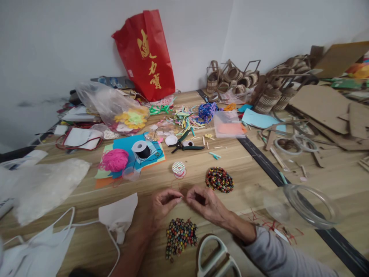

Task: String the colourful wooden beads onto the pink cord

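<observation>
Threading appears in hand. Your left hand (162, 206) pinches a tiny piece, too small to identify; your right hand (208, 202), fingertips together, seemingly grips red cord (179, 186) from the spool (178, 168) at 12 o'clock. Loose beads (181, 235) lie at 6 o'clock. Next: steady fingertip alignment.

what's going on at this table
A person works with both bare hands close together above the table. The left hand pinches a tiny item, too small to identify; the right hand has its fingertips pinched beside it. Thin red cord shows between them and a spool. Loose beads lie nearer the person; a coil of beads lies beyond the right hand.
</observation>
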`<state>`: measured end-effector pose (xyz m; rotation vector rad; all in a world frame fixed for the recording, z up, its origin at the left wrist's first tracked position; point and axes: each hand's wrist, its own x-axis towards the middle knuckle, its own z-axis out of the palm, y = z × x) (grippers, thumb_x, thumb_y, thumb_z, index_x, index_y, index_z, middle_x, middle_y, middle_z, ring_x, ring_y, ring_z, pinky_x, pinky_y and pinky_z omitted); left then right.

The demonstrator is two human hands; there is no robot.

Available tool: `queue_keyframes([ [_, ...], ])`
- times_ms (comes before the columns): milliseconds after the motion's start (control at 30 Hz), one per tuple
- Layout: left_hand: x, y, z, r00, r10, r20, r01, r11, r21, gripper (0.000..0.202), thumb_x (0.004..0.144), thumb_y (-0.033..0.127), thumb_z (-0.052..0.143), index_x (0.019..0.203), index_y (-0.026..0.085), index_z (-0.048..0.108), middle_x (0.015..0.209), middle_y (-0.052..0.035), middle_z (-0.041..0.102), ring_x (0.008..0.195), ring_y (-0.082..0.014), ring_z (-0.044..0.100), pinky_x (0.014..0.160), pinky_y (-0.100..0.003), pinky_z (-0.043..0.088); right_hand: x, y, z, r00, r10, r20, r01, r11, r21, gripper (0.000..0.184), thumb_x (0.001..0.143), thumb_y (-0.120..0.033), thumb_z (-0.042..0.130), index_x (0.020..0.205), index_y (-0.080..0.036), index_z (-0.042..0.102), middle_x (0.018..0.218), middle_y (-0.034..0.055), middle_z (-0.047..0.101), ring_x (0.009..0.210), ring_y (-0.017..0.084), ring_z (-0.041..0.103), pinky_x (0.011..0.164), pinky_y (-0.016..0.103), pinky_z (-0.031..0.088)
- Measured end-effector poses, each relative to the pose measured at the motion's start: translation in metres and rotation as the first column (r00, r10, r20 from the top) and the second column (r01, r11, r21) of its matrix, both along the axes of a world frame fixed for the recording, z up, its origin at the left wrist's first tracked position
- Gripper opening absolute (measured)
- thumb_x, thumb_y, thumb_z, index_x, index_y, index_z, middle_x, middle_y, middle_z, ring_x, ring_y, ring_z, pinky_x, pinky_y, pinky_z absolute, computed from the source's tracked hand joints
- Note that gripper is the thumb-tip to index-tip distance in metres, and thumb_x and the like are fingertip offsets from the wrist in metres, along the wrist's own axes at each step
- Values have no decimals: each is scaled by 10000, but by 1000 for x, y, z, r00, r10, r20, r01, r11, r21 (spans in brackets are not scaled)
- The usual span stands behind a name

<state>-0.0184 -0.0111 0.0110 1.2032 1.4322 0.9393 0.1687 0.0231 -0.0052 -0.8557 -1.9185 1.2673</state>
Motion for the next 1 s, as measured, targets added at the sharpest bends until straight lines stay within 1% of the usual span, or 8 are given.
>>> queue_keyframes([
  [133,0,1,-2,1000,9,18,-10,1000,22,116,651,231,693,742,160,714,776,-49,739,772,-194,675,760,-286,534,0,0,0,1000,5,-11,-5,1000,-2,106,833,-196,540,779,-138,610,660,0,574,598,105,501,538,202,373],
  [300,0,1,-3,1000,-6,11,5,999,34,120,669,242,686,754,161,711,802,-52,741,791,-197,676,768,-295,536,1,0,0,1000,5,-7,-5,1000,24,105,841,-191,543,768,-145,603,657,-2,568,607,110,508,561,210,388],
  [467,-1,0,-5,1000,-11,4,11,999,52,137,681,276,680,761,171,715,804,-53,747,784,-203,678,743,-299,539,1,0,2,1000,6,-8,-6,1000,17,105,841,-192,541,768,-149,602,647,-4,564,592,112,506,547,214,382],
  [667,0,0,-7,1000,5,7,-6,997,73,109,678,247,671,747,174,715,788,-44,743,765,-193,674,727,-283,529,0,0,6,1000,-2,-12,2,1000,30,110,840,-191,539,769,-140,606,666,11,587,614,118,521,560,218,386],
  [833,0,0,-11,1000,0,20,-2,996,85,122,686,255,678,752,159,715,793,-54,741,762,-195,670,720,-290,528,1,1,3,1000,1,-16,-1,1000,24,110,843,-196,546,770,-139,606,652,4,576,602,113,514,552,215,382],
  [1000,0,0,-11,1000,-2,9,1,997,82,129,690,273,684,754,165,717,807,-54,750,782,-199,676,735,-290,535,1,1,3,1000,3,2,-3,1000,15,128,854,-221,546,781,-142,617,676,13,601,608,115,518,547,221,388],
])
